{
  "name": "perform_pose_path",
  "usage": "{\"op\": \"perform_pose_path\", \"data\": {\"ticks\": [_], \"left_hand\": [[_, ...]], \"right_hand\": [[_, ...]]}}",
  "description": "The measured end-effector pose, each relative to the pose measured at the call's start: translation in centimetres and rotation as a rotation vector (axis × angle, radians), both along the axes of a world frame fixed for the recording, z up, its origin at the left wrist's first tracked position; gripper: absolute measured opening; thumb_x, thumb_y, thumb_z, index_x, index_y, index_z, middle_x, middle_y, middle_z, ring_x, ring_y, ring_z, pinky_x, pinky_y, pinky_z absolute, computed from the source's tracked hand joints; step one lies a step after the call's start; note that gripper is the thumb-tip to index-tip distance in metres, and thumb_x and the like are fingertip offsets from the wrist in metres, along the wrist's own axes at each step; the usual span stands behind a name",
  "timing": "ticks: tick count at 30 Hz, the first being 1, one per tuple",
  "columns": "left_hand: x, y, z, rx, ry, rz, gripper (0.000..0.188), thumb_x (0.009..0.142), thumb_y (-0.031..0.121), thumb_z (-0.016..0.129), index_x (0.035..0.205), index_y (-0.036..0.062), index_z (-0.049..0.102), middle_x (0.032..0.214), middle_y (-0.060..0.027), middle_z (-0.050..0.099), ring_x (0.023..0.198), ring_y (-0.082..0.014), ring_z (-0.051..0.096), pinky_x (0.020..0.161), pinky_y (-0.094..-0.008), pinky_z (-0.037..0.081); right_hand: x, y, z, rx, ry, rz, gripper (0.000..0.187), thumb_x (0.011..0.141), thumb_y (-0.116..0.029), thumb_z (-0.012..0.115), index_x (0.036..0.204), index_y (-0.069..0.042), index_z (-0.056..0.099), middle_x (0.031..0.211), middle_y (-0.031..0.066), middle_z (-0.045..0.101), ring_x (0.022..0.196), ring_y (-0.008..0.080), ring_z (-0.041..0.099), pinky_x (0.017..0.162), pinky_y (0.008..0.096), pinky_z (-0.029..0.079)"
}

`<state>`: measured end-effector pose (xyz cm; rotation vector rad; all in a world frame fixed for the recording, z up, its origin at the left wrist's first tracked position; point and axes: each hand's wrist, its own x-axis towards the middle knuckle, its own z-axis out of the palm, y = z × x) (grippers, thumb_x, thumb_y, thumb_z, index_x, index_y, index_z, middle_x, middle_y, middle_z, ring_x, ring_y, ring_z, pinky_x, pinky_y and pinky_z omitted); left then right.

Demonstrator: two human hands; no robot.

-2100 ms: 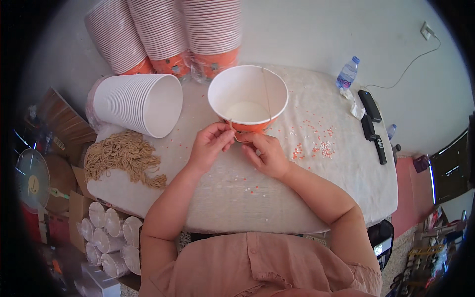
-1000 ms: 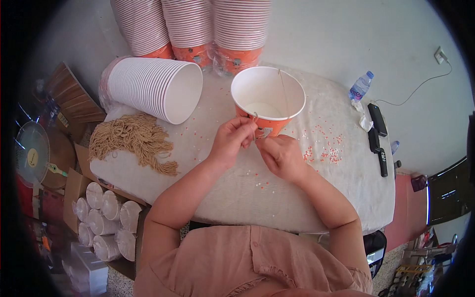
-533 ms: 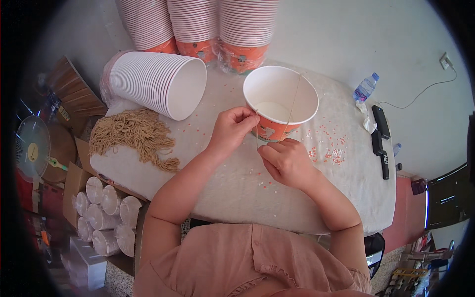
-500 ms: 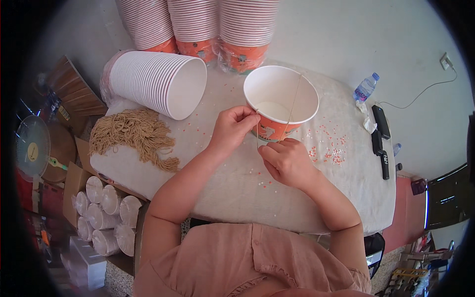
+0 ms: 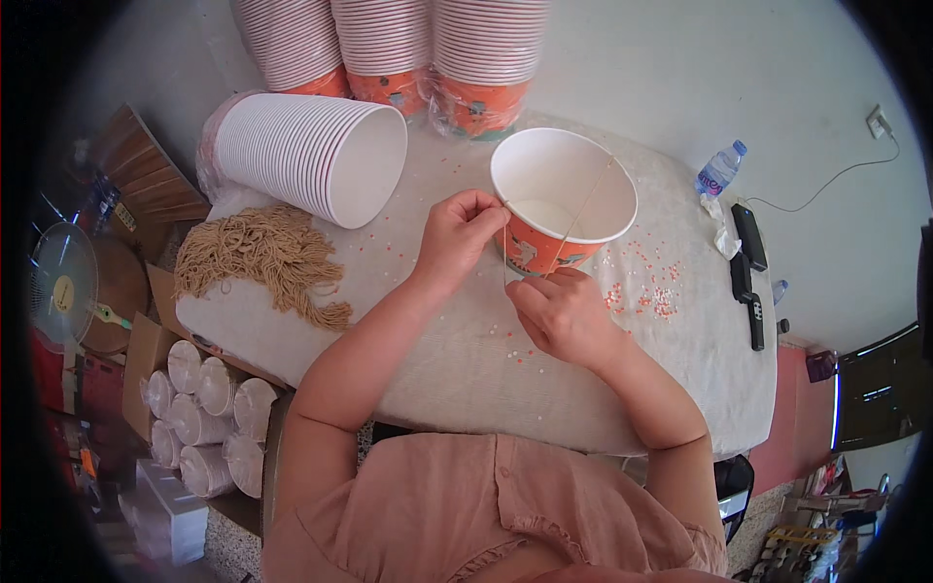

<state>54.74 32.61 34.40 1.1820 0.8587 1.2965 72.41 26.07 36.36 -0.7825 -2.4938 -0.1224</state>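
An orange-patterned paper bucket, white inside, stands upright on the cloth-covered table. A thin tan cord slants from its far right rim across the opening, down to my right hand. My left hand pinches the cord at the bucket's near left rim. Just in front of the bucket my right hand is closed on the cord, and a short length stretches between both hands. The cord's end inside my right fingers is hidden. To the left lies a heap of similar cords.
Nested buckets lie sideways behind the cords; upright bucket stacks stand at the back. Small orange and white dots litter the cloth. A water bottle and black devices line the right edge. Wrapped white stacks fill a carton lower left.
The bucket has shifted slightly to the right. My left hand has moved up a little, still pinching the cord; my right hand has hardly moved.
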Motion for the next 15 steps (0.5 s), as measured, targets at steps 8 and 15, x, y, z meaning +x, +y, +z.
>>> {"op": "perform_pose_path", "data": {"ticks": [8,15], "left_hand": [[-3.0,0.9,0.8,0.209,0.322,0.057,0.014,0.09,0.01,0.063,0.102,0.004,0.064,0.096,-0.0012,0.064,0.073,-0.0072,0.057,0.062,-0.0226,0.045],[-1.5,0.4,2.1,0.852,0.829,0.116,0.025,0.089,-0.001,0.055,0.112,0.0059,0.057,0.131,-0.0126,0.052,0.11,-0.0316,0.058,0.09,-0.0389,0.05]], "right_hand": [[-0.1,-0.4,0.3,0.019,0.048,-0.094,0.011,0.077,-0.006,0.068,0.085,-0.005,0.061,0.069,0.0091,0.061,0.058,0.0268,0.061,0.053,0.038,0.047],[0.6,-0.7,1.7,0.096,0.035,-0.106,0.014,0.072,-0.005,0.069,0.084,-0.006,0.061,0.072,0.0063,0.058,0.06,0.0252,0.06,0.053,0.0377,0.047]]}}
